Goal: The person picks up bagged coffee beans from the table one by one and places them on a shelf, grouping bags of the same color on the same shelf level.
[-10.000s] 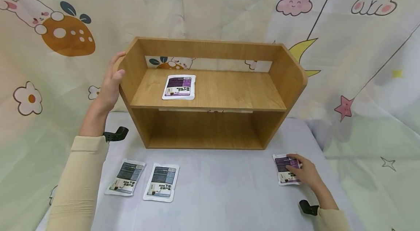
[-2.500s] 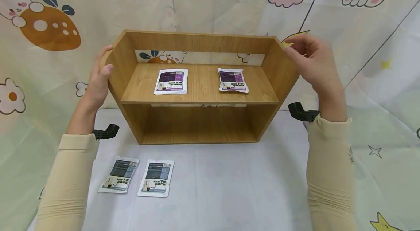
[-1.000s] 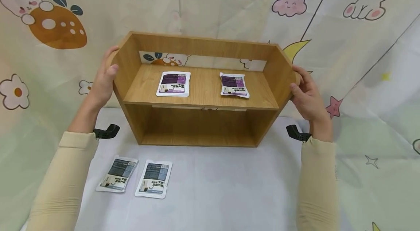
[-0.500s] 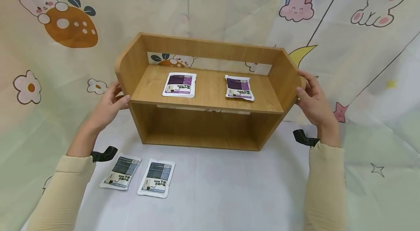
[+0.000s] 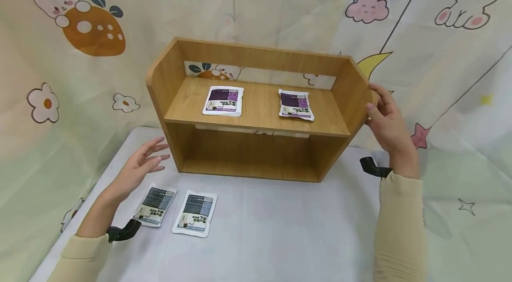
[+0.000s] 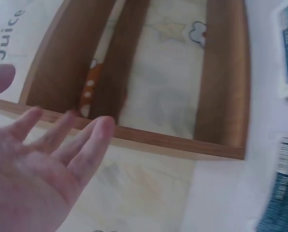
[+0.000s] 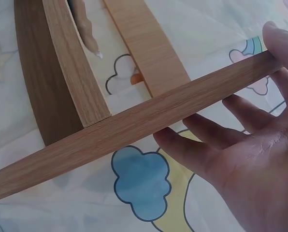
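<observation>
A two-tier wooden shelf (image 5: 260,106) stands on the table, its left and right ends slanting outward. On its upper board lie two white-edged pouches with purple labels, one left of centre (image 5: 223,101) and one to the right (image 5: 296,105). My right hand (image 5: 388,126) grips the edge of the right side panel, thumb on one side and fingers on the other. Just off the lower left panel hovers my left hand (image 5: 138,168), fingers spread and holding nothing. Below it, two pouches with blue-grey labels lie on the table, the left one (image 5: 156,205) close beside the other (image 5: 195,214).
White cloth covers the table (image 5: 280,224). A printed curtain (image 5: 264,19) with cartoon figures hangs directly behind the shelf and along both sides. The shelf's lower compartment (image 5: 252,153) holds no pouches.
The second purple pouch has gone from the table onto the upper board. My right hand then took the right panel. My left hand let go of the left panel and moved down.
</observation>
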The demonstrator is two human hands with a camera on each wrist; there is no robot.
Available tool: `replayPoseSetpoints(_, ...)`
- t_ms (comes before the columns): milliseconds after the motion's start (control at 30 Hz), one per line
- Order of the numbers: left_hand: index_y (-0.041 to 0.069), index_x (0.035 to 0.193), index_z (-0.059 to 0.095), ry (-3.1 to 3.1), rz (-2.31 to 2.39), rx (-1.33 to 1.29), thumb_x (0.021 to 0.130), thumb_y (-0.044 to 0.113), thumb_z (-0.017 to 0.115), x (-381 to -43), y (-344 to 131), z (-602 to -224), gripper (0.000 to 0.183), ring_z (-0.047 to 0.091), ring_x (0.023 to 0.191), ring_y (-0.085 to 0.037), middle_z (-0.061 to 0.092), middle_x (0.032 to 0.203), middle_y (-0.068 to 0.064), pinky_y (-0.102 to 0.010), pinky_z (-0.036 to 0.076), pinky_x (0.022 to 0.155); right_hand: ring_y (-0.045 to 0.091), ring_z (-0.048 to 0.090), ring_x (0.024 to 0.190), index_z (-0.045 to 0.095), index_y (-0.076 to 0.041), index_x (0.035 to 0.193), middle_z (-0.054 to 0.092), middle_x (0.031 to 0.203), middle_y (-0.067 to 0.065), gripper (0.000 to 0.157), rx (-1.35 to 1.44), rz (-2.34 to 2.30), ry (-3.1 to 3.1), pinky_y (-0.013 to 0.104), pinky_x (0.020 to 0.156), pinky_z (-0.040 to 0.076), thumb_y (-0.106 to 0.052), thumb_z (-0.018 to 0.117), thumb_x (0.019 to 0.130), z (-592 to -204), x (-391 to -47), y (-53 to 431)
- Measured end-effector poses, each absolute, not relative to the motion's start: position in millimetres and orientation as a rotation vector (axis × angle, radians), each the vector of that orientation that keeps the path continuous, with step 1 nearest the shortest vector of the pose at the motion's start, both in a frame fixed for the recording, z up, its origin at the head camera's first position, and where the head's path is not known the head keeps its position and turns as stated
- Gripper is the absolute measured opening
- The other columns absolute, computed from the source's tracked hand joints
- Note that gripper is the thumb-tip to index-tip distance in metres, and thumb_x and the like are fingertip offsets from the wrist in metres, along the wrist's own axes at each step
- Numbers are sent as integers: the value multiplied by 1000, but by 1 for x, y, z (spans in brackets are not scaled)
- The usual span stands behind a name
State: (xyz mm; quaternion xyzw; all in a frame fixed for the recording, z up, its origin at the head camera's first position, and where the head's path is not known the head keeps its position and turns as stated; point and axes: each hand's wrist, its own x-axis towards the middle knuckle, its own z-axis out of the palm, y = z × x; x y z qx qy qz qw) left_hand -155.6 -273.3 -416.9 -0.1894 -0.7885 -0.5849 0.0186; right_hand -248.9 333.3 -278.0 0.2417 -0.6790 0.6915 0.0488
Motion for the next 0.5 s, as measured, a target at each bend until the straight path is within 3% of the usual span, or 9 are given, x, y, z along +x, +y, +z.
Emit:
replayPoseSetpoints(100, 1, 149, 30, -2537, -1822, -618, 103, 8, 45, -143, -273, -432, 48, 54, 121, -14, 38, 143, -27, -27, 49, 87, 33, 29, 132, 33, -13, 150, 27, 146, 18, 53, 756, 2091, -2045, 26, 91, 47, -1, 44, 100, -282, -250, 332)
replayPoseSetpoints(267, 3, 143, 41, -2679, -1841, -621, 103, 14, 49, -128, -263, -451, 42, 52, 124, -31, 43, 143, -20, -27, 46, 91, 32, 30, 131, 35, -14, 149, 28, 146, 17, 53, 712, 2105, -2028, 25, 90, 47, -1, 47, 99, -283, -247, 333)
replayPoseSetpoints(500, 13, 139, 49, -2975, -1534, -489, 97, 29, 61, -116, -250, -476, 47, 48, 124, -40, 47, 142, -12, -52, 44, 95, 35, 30, 131, 34, -15, 149, 28, 145, 19, 52, 716, 2076, -2040, 26, 91, 47, -2, 46, 100, -283, -247, 328)
